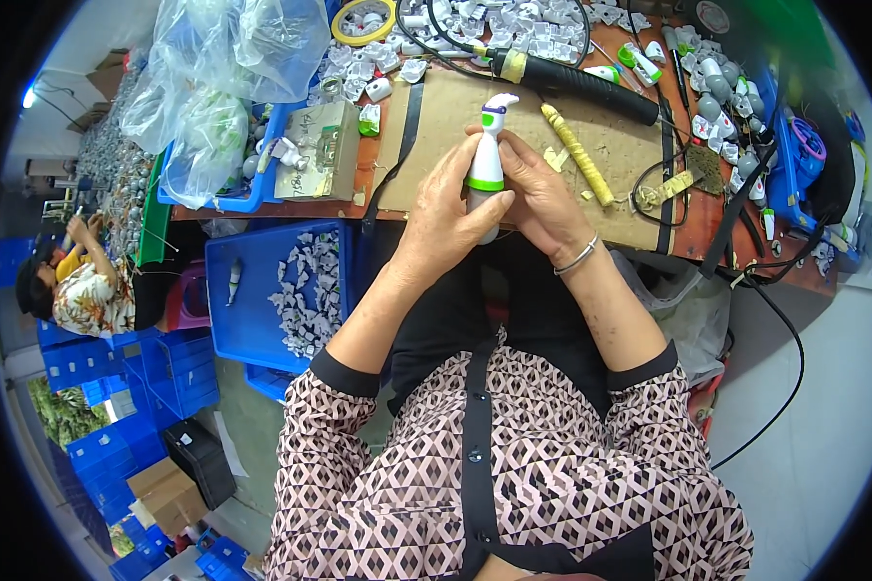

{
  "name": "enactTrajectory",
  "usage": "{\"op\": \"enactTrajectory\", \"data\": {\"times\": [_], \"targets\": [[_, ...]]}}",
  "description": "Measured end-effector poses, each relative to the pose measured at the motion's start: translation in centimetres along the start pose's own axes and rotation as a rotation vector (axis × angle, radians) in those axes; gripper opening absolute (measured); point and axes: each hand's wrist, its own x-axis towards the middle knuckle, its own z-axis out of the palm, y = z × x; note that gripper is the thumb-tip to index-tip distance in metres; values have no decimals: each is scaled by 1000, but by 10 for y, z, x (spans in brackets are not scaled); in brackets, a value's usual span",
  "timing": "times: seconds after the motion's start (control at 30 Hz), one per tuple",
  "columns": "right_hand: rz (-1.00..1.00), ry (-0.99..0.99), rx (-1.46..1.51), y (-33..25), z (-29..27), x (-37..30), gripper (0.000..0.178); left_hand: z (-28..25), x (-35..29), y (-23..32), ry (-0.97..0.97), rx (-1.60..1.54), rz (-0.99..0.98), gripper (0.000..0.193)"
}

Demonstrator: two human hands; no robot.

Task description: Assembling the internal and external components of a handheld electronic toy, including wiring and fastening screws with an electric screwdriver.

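Note:
Upright between my two hands, just over the near edge of the bench, is a small white handheld device (485, 165) with green bands, a purple ring near its top and a bent white tip. My left hand (446, 213) wraps its left side, thumb across the lower body. From the other side my right hand (545, 198) grips it with bent fingers. Part of its grey lower end is hidden by the fingers. Beyond it lies a cardboard sheet (407, 184), and to the right of my hands a yellow tape-wrapped stick (578, 157).
A long black corded tool (591, 89) lies across the back. Several white plastic parts (543, 29) heap behind it, near a yellow tape roll (365, 41). A small box (310, 174) stands left. Below is a blue tray (237, 329) of small parts. Cables hang at right. Another person (87, 290) sits far left.

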Motion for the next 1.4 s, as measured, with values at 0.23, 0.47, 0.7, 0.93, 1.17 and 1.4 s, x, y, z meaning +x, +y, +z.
{"op": "enactTrajectory", "data": {"times": [0.23,0.47,0.7,0.93,1.17,1.4], "targets": [[43,-42,-31,-3,-2,0,35,2,-3,-1,24,-28,-47,60],[-185,56,-377,-18,0,1,42,-20,-6,-2,-151,-83,-98,53],[-207,-12,-892,-28,-11,4,30,-19,-14,-10,-159,42,-53,47],[-349,-78,-1210,-20,-13,15,34,-11,-14,-11,57,401,7,23],[-298,-134,-1388,-20,-7,13,34,-17,-20,-16,103,474,3,20],[-328,-173,-1349,-14,-7,14,32,-22,-21,-22,114,488,65,21]]}}
